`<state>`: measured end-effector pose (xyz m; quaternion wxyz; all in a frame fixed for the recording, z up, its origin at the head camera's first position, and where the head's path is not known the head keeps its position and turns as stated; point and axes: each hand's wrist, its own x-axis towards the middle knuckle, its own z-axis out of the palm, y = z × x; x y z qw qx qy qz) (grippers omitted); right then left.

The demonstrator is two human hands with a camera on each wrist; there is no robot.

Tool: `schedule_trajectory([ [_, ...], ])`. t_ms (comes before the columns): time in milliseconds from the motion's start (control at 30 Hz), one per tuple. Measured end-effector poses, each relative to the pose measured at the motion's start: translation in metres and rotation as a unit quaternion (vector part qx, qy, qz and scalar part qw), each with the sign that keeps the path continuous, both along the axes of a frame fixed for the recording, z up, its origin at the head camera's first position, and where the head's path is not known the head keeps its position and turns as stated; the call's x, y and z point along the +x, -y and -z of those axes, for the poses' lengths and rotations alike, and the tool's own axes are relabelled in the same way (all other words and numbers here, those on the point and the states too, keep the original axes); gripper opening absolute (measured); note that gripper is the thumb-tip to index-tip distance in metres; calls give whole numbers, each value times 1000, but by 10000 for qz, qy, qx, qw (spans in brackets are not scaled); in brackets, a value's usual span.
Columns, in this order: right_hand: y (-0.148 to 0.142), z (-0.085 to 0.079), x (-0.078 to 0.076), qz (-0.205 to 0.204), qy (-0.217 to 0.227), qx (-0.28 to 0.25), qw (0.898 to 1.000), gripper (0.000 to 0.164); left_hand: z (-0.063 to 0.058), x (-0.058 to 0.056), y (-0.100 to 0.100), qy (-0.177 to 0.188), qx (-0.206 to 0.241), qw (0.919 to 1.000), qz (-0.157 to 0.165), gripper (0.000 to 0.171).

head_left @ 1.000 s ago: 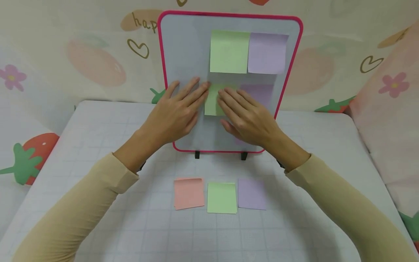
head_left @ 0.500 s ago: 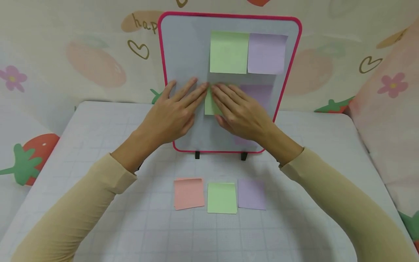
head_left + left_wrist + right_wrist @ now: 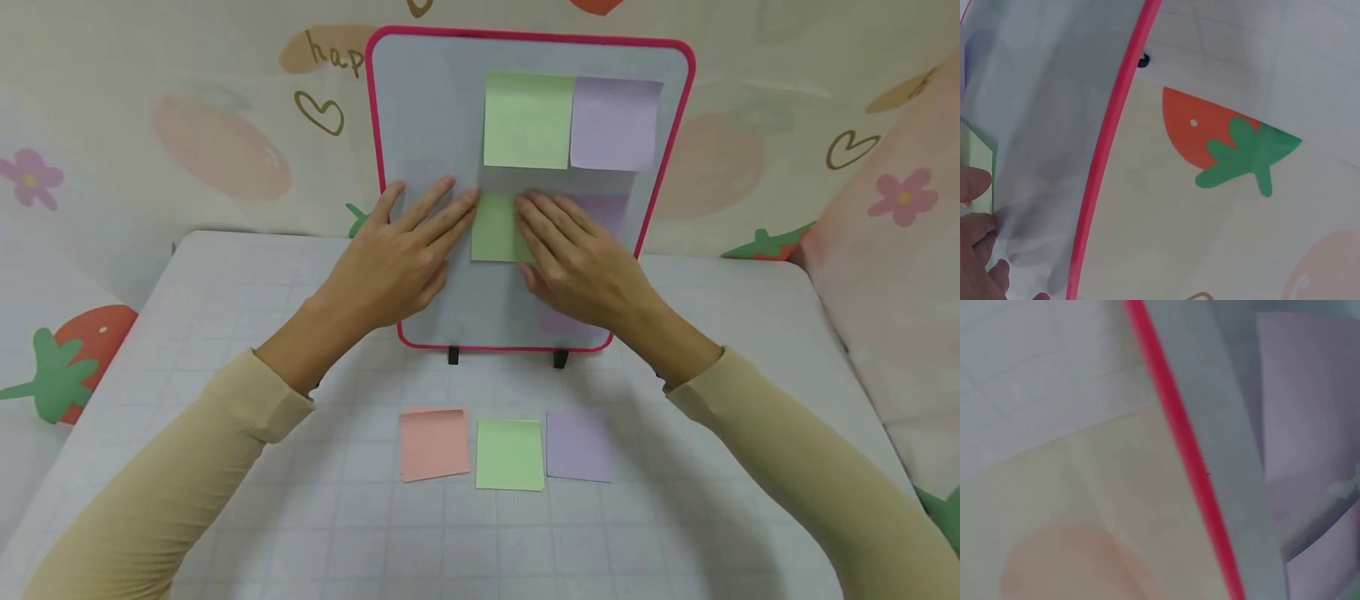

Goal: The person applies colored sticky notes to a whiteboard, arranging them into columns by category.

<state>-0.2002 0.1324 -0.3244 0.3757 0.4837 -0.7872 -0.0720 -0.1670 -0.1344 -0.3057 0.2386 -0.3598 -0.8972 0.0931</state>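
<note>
A whiteboard [image 3: 431,108] with a pink frame stands upright. On it, a green sticky note [image 3: 492,229] lies under both hands' fingers. My left hand [image 3: 393,258] spreads its fingers on the board, the fingertips at the note's left edge; in the left wrist view, fingers [image 3: 975,240] show beside the note. My right hand [image 3: 581,262] lays straight fingers, held together, over the note's right part. Behind that hand, a purple sticky note [image 3: 609,212] is partly covered, and another purple note [image 3: 564,322] shows lower down. The right wrist view shows purple notes [image 3: 1310,394] but no fingers.
Higher on the board are a green note [image 3: 528,121] and a purple note [image 3: 615,125], side by side. Pink [image 3: 434,446], green [image 3: 509,454] and purple [image 3: 578,447] sticky notes lie in a row on the table [image 3: 337,517]. Black feet [image 3: 560,358] support the board.
My right hand slid left across the green note, then back right, uncovering more of its left part. The left hand stayed almost still at the note's edge.
</note>
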Motion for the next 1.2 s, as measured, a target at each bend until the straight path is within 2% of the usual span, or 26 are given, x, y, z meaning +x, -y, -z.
schedule_trajectory([
  [200, -13, 1, 2, 73, 50, -100, 9999, 53, -1, 1, 1, 28, 4, 10000, 3, 60],
  [567, -14, 4, 0, 95, 99, -130, 9998, 53, -1, 1, 3, 46, -15, 10000, -24, 62],
  [733, -17, 5, 3, 21, 170, -200, 9997, 52, -1, 1, 4, -9, -105, 9999, -30, 63],
  [833, -21, 8, 9, -129, 231, -312, 9992, 50, 0, 4, 5, 21, -176, 9998, -37, 63],
  [900, -24, 11, 17, -245, 316, -360, 9986, 48, 1, 9, 7, 62, -250, 9997, -36, 63],
  [1000, -28, 19, 33, -414, 530, -411, 9969, 47, 6, 22, 13, 148, -368, 9992, -1, 64],
  [1100, -33, 28, 54, -557, 799, -365, 9946, 46, 12, 40, 18, 274, -453, 9986, 88, 65],
  [1200, -38, 37, 74, -685, 1042, -75, 9922, 48, 22, 60, 22, 517, -533, 9970, 216, 65],
])
